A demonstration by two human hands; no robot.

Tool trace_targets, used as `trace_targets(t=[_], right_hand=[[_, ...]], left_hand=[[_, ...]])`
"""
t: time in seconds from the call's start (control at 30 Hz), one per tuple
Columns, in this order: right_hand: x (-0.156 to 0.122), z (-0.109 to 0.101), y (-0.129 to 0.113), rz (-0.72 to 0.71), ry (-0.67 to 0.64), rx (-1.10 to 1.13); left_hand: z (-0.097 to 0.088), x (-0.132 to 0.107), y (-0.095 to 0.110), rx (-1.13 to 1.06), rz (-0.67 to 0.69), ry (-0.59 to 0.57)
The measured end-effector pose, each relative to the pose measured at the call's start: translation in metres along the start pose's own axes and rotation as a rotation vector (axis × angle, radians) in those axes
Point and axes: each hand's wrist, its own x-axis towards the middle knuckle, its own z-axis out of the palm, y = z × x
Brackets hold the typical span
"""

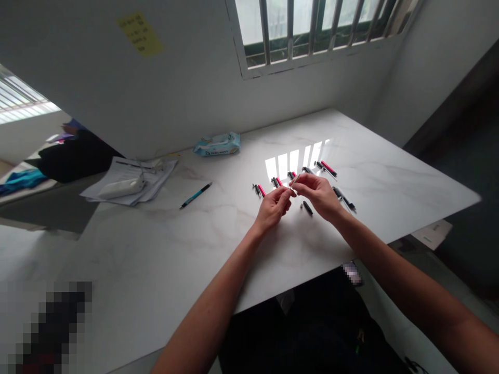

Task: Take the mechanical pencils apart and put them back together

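Note:
Both my hands meet over the white marble table [163, 259]. My left hand [274, 206] and my right hand [320, 194] are closed in a pinch on the same thin pale pen part [294, 182], held just above the tabletop. Around them lie several red and black pen pieces: one red and black pair [259, 190] to the left, another [328, 168] at the back right, a short black piece [307, 208] just under my right hand, and a black pen [344, 199] to the right.
A teal pen [195, 196] lies alone to the left. A pack of wet wipes [217, 144] sits by the wall, and a stack of papers with a white object [128, 182] lies at the back left. The table's edge runs close before me.

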Motion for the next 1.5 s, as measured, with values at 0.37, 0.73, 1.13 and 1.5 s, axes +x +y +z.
trace_targets(t=[0.37,0.73,1.13,1.5], right_hand=[[-0.006,-0.011,-0.006,-0.1,0.128,-0.117],[-0.018,-0.003,-0.007,-0.151,-0.046,-0.321],[-0.052,-0.036,-0.017,-0.108,0.055,-0.883],[-0.072,-0.037,-0.009,-0.062,0.022,-1.067]], left_hand=[[-0.004,-0.003,0.023,0.055,0.097,0.224],[-0.008,-0.002,0.029,-0.101,0.066,0.332],[0.006,-0.014,0.016,0.733,0.051,0.097],[0.021,-0.011,0.01,0.83,-0.027,0.054]])
